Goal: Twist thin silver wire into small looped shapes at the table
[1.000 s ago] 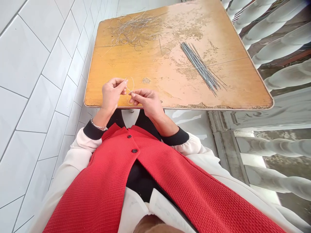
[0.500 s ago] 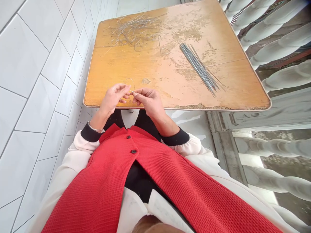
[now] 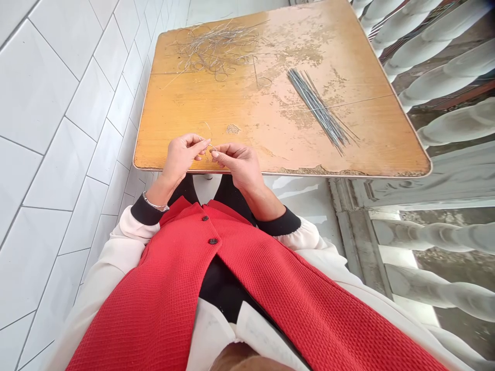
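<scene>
My left hand (image 3: 181,157) and my right hand (image 3: 236,164) are close together above the table's front edge. Between their fingertips, both pinch a thin bent wire (image 3: 208,135), which curves up in a faint loop. Far from my hands, a tangled pile of thin wire (image 3: 216,49) lies on the worn wooden tabletop (image 3: 185,103). A bundle of straight grey wire rods (image 3: 319,108) lies to the right of it, and a small wire loop (image 3: 264,81) rests between the two.
White tiled wall (image 3: 58,129) runs along the left side of the table. Pale turned balusters (image 3: 452,67) stand beyond the right edge. A red waistcoat (image 3: 216,288) and cream sleeves fill the lower view. A bangle (image 3: 155,203) circles my left wrist.
My hands have drawn slightly closer together, and the wire loop between them now stands a little higher and looks thinner. The wire pile and rods on the table have not moved.
</scene>
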### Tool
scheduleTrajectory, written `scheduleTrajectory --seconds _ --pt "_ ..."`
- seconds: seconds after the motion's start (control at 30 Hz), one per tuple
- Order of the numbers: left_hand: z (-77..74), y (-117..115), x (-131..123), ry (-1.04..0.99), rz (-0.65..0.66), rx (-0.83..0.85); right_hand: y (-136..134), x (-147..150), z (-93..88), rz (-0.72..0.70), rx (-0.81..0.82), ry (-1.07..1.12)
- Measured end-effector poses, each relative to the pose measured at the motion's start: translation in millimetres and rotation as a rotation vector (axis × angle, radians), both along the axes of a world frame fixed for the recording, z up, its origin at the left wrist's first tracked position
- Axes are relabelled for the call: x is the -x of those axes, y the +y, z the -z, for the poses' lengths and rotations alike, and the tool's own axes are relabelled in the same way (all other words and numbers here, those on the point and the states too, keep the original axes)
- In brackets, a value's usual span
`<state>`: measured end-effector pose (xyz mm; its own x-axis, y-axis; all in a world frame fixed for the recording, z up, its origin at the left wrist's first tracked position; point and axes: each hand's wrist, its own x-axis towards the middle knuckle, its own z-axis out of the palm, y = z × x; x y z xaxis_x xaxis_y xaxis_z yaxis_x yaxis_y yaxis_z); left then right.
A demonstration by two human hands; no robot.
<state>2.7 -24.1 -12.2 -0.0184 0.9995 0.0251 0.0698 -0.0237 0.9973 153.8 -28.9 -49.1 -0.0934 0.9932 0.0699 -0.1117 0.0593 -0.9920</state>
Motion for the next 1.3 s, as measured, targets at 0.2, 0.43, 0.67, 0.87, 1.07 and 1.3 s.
scheduleTrajectory --seconds 0.2,0.43,0.67,0.87,1.07,1.3 --pt "1.5 -2 -1 -0.126 0.027 0.094 -2 2 1.5 0.014 0.015 0.067" --pt "1.6 -3 -1 -0.226 0.056 0.140 1 4 6.1 0.023 -0.009 0.167" --pt "1.2 -2 -1 -0.290 0.084 0.205 2 10 8.6 0.003 0.012 0.288" --pt "-3.3 -5 -1 -0.128 0.063 0.111 3 8 10.8 0.075 -0.055 0.205" --pt "-4.2 -2 -1 0.074 0.044 0.053 0 3 4.8 0.123 -0.177 -0.080" --pt "-8.7 -3 2 0.002 0.070 0.030 3 2 5.4 0.124 -0.158 -0.036"
